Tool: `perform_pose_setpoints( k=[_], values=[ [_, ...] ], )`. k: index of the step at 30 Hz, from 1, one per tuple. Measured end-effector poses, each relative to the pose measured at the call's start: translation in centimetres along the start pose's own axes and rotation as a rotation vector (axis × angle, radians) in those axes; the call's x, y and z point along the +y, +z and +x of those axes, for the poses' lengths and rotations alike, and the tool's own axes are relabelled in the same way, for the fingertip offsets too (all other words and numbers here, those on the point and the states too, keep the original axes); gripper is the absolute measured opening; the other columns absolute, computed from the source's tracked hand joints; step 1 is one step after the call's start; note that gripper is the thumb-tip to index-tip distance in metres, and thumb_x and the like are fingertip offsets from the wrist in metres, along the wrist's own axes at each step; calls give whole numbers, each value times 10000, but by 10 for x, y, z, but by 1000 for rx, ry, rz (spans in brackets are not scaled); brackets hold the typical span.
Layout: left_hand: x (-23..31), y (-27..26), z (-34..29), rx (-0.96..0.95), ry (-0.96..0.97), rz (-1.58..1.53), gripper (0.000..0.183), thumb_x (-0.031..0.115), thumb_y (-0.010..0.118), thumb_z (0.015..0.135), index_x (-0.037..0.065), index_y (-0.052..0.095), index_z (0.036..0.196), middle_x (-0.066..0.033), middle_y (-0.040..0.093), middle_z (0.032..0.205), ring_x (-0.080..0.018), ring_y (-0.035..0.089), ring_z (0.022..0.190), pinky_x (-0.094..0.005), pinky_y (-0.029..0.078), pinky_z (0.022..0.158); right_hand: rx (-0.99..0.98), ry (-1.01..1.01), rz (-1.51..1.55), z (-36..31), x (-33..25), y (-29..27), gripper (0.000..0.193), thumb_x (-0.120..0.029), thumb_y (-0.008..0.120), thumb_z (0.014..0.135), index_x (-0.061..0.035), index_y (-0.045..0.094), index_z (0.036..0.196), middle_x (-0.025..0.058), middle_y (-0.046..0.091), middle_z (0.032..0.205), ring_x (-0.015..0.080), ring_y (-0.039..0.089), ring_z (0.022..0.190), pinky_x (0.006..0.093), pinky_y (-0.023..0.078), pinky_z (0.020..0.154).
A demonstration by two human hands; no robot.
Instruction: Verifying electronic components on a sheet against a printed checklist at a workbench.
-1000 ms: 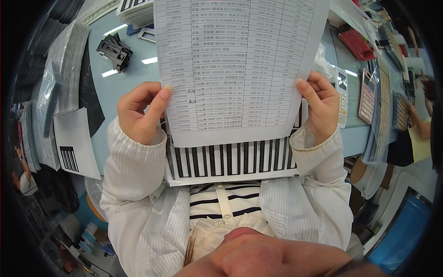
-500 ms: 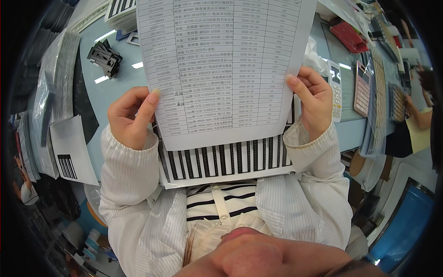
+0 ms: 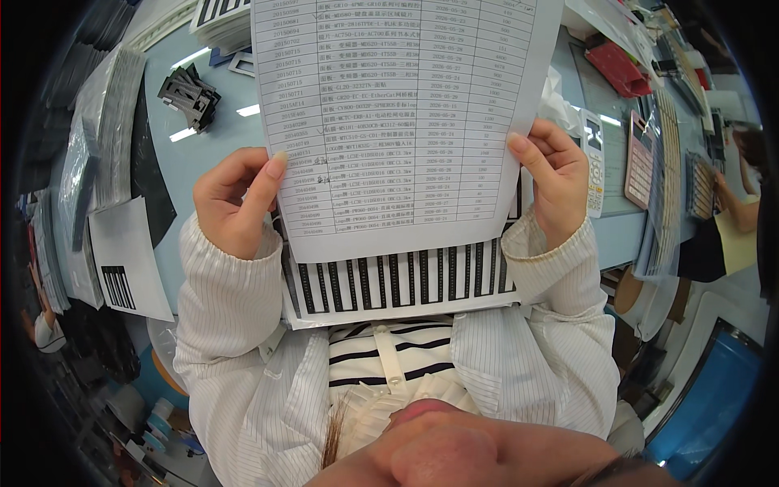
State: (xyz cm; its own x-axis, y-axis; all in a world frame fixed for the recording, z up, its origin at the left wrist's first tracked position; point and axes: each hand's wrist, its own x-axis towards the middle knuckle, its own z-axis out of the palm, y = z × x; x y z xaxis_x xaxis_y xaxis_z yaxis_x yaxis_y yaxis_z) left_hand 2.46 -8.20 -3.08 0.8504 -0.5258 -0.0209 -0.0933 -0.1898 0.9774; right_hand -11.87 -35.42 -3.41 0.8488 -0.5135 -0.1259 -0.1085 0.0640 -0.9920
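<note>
A white sheet of paper (image 3: 389, 242) printed with a table is held up in front of me by both hands. My left hand (image 3: 242, 199) pinches its left edge, thumb on top and fingers behind. On the opposite edge, my right hand (image 3: 555, 180) grips the paper the same way. A few handwritten marks show near the left column of the table. Beneath the paper, a white sheet with a row of black-framed strips (image 3: 389, 280) lies at the table's near edge, its upper part hidden.
Black plastic parts (image 3: 189, 97) lie left of the paper. Plastic-wrapped stacks (image 3: 109, 138) and a strip-printed white sheet (image 3: 130, 264) are farther left. To the right are a white calculator (image 3: 595, 162), a pink calculator (image 3: 641, 174) and a red pouch (image 3: 618, 66). Another person's arm (image 3: 734, 191) reaches in at far right.
The paper has shifted slightly to the right and tilted a little, its lower edge now slightly higher. Both hands keep their hold on its edges.
</note>
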Motion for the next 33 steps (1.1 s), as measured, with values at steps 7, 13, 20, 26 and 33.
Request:
perform_pose_setpoints(
  k=[7,13,20,26,33],
  values=[
    [4,0,0,4,-21,12,168,133,578,804,-34,589,813,-47,581,665,-78,484,565,-203,382,517,25,-24,12,0,1,1,237,-73,597,782,34,543,987,89,615,899,116,566,815,226,412,778],
    [2,-2,0,-22,5,48,179,141,580,804,-36,593,826,-64,597,685,-92,519,579,-214,405,520,34,-34,21,0,2,0,226,-70,591,787,31,548,984,84,617,890,112,567,803,223,413,770],
    [2,-2,0,-36,12,36,176,139,577,806,-35,592,826,-65,596,685,-92,517,579,-214,407,524,39,-40,16,1,3,1,224,-69,588,789,32,547,984,83,615,891,110,566,804,224,413,768],
    [2,-1,0,-34,2,36,179,145,579,806,-32,591,829,-61,595,682,-89,513,576,-211,403,520,35,-31,23,1,3,1,229,-70,589,788,31,544,989,82,615,886,110,566,800,224,414,767],
    [2,-1,0,-35,-8,14,174,145,576,808,-26,593,829,-61,596,687,-88,510,573,-210,400,519,42,-33,8,1,3,0,229,-71,593,786,29,546,987,87,618,878,114,569,795,224,416,763]
  ],
)
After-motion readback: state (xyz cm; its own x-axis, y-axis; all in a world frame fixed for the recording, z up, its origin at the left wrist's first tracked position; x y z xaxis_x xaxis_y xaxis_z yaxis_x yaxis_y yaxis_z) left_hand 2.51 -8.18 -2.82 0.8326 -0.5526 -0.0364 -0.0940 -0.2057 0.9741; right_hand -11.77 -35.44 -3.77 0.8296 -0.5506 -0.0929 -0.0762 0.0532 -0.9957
